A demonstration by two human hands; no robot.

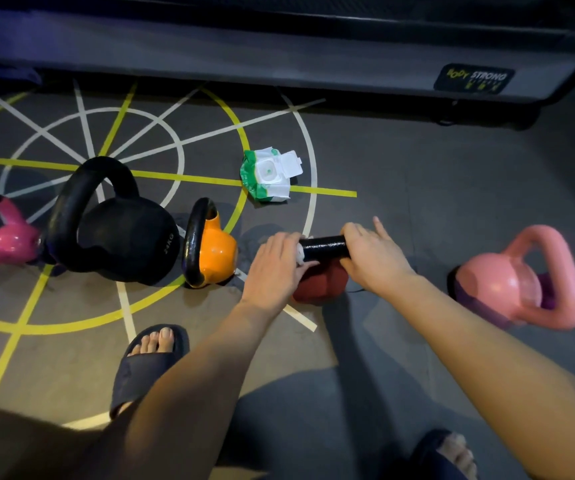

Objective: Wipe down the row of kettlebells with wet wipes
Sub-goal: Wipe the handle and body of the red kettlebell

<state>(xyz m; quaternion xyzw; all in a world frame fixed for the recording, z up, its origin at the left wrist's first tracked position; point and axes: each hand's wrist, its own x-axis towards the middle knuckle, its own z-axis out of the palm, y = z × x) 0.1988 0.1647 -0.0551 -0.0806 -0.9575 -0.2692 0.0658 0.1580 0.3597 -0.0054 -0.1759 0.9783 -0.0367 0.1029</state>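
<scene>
Upright on the grey floor (417,174), a red kettlebell (320,287) with black handle (326,245) on top. At the left end of this handle, left hand (275,268) wrapped round a white wet wipe (300,252), pressing it to the bar. At the right end, right hand (372,261) laid over the bar, thumb seemingly hooked under, so probably a loose hold. Left of the red kettlebell, in a row: orange kettlebell (215,252), black kettlebell (130,237), magenta kettlebell (7,239). Right of it, pale pink kettlebell (502,284), blurred. Beyond it, wet wipes pack (268,176), lid open.
</scene>
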